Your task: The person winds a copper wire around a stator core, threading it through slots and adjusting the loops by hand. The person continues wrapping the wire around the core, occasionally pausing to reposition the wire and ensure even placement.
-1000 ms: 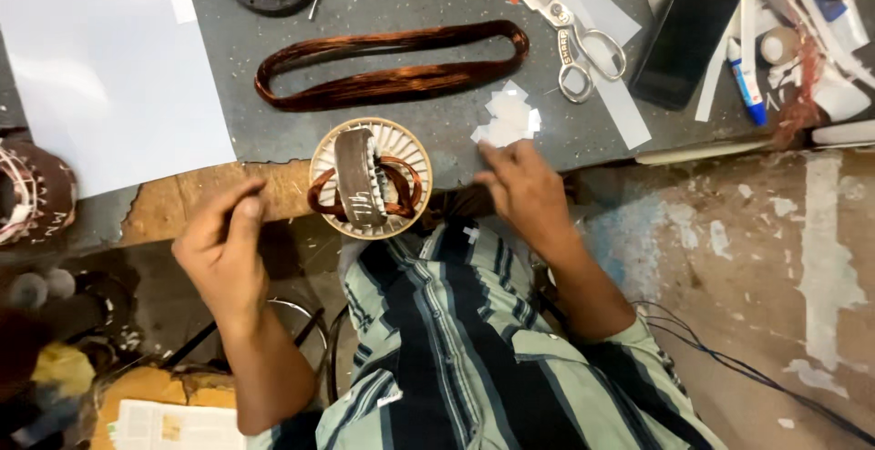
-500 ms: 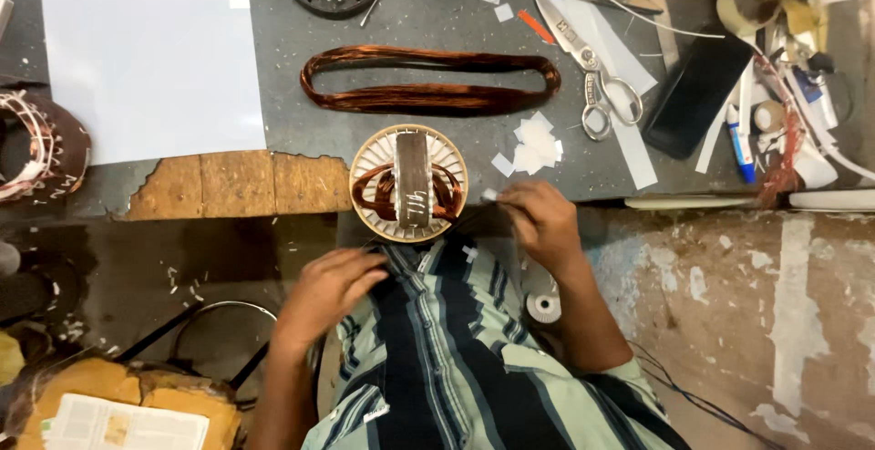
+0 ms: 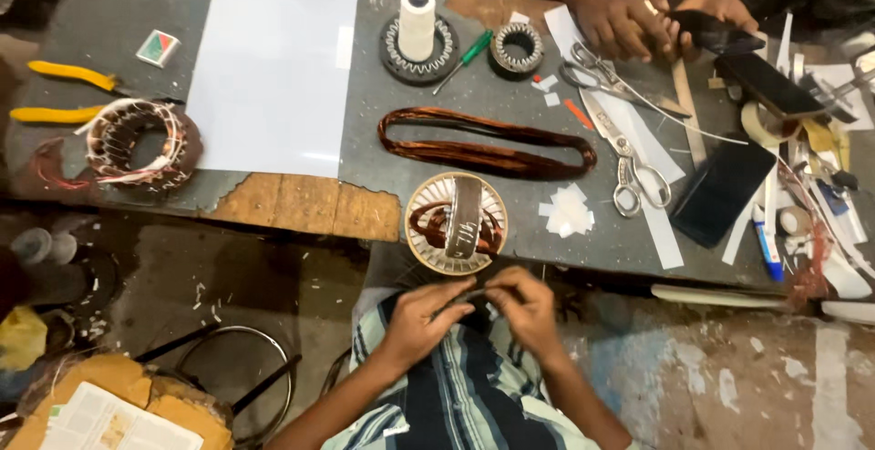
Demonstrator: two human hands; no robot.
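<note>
fingers [image 3: 474,293] pinched together (both hands) | just below stator [image 3: 456,223]

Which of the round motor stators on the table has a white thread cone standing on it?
The dark toothed stator at the top middle, beside the green screwdriver. The other stators carry no cone.

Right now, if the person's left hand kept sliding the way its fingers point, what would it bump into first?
The left hand points toward the right hand, whose fingertips it already seems to meet over the striped shirt. Nothing else lies between, though depth is hard to judge.
</note>
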